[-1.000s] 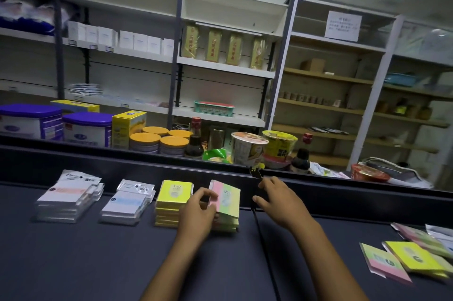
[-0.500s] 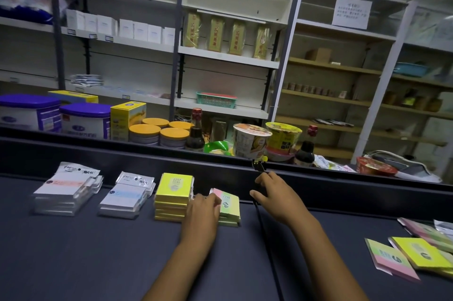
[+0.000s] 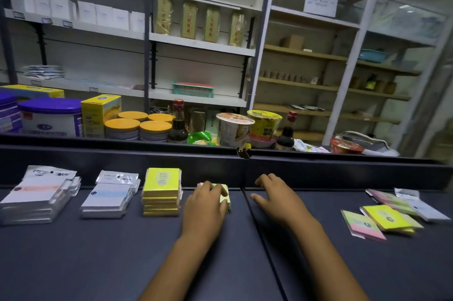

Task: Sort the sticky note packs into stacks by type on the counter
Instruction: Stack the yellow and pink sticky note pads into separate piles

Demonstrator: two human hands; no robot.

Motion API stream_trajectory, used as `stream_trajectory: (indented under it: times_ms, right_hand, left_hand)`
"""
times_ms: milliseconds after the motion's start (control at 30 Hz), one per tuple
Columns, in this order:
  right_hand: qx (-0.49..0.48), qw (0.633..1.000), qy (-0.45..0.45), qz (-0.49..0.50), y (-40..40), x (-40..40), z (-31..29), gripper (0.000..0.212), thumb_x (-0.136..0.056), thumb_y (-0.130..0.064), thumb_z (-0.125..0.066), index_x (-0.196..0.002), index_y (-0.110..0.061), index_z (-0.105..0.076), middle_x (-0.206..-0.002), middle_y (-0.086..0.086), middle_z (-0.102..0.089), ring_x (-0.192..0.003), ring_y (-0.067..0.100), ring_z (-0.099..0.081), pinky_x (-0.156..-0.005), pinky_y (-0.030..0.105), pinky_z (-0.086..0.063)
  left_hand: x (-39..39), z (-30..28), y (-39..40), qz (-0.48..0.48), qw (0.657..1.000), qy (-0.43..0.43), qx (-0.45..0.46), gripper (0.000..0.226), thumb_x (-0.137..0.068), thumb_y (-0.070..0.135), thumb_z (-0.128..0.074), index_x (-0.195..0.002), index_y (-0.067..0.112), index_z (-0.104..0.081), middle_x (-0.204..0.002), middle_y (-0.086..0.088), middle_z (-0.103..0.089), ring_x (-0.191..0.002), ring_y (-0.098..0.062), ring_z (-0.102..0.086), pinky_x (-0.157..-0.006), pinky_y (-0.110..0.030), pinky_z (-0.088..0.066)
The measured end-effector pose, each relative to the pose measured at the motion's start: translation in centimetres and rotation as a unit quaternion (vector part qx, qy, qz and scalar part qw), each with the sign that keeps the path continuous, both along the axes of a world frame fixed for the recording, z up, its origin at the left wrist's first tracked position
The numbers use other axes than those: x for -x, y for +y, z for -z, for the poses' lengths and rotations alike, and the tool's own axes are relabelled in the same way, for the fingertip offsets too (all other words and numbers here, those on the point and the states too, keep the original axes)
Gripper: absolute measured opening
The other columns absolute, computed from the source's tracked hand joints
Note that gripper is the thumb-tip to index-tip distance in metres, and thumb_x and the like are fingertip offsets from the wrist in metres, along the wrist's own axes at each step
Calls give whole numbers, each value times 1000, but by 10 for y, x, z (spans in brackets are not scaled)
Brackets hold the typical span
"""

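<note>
Pastel green and pink edges of the multicolour stack show beneath the left hand, which lies palm-down on top of it, fingers draped over its far and right edges; the hand presses flat on the stack, and whether the fingers grip its sides cannot be told. The number of packs in this stack is hidden by the hand. The right hand is just right of the stack, apart from it, fingers spread and relaxed, holding nothing, low over the dark counter; contact with the surface cannot be confirmed.

Three further stacks stand left of the multicolour stack, in one row. Just beside it is the yellow stack, about five packs high. Next left is the blue-striped stack of clear-wrapped white packs; count not legible. Farthest left is the orange-striped stack, also clear-wrapped, count not legible.

Well right of the multicolour stack, beyond the right hand, lie the unsorted packs, loose and overlapping: one green-and-pink pack nearest, one yellow pack partly over others, one pink-green pack and one white wrapped pack behind. At least four are visible.

Behind the multicolour stack runs the counter's raised back ledge.
</note>
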State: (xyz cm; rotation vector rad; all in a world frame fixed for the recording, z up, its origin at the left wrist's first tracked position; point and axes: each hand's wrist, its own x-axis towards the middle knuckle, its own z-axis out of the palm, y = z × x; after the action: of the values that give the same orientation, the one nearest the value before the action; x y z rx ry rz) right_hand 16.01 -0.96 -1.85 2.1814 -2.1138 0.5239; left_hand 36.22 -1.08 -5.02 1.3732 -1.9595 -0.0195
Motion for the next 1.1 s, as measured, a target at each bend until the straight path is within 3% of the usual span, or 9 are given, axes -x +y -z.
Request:
stream_trajectory:
  times_ms: [100,400,700,1100]
  right_hand:
    - [-3,1000,3,23,21,8,5,45,-96,-48,-54,-133,-24,-47,-131,-3,-49,-121,16,-49,-97,36,-49]
    - [14,998,-10,58,99,60,-6,47,-94,-52,-54,-131,-23,-49,-131,-2,-51,-122,20,-50,-98,37,-47]
    - [17,997,-2,81,209,154,-16,46,-96,-52,-53,-129,-21,-50,-129,-1,-52,-121,19,-49,-98,34,-44]
    - [4,992,0,129,304,264,-23,49,-98,-54,-47,-134,-22,-47,-132,-3,-50,-124,18,-48,-101,34,-43]
  left_hand:
    - [9,-6,6,56,998,-41,-8,21,-93,39,-52,-111,30,-59,-113,8,-56,-111,-15,-52,-84,-31,-48]
    - [56,-40,61,120,986,-118,-10,32,-95,45,-52,-123,30,-53,-120,5,-56,-113,-16,-52,-91,-32,-47]
    - [136,-49,145,130,984,-120,-24,37,-97,48,-48,-128,28,-50,-127,3,-54,-121,-18,-47,-98,-37,-44]
    - [251,-50,217,175,981,-89,-6,34,-96,47,-50,-126,29,-51,-123,6,-55,-116,-15,-49,-92,-31,-46]
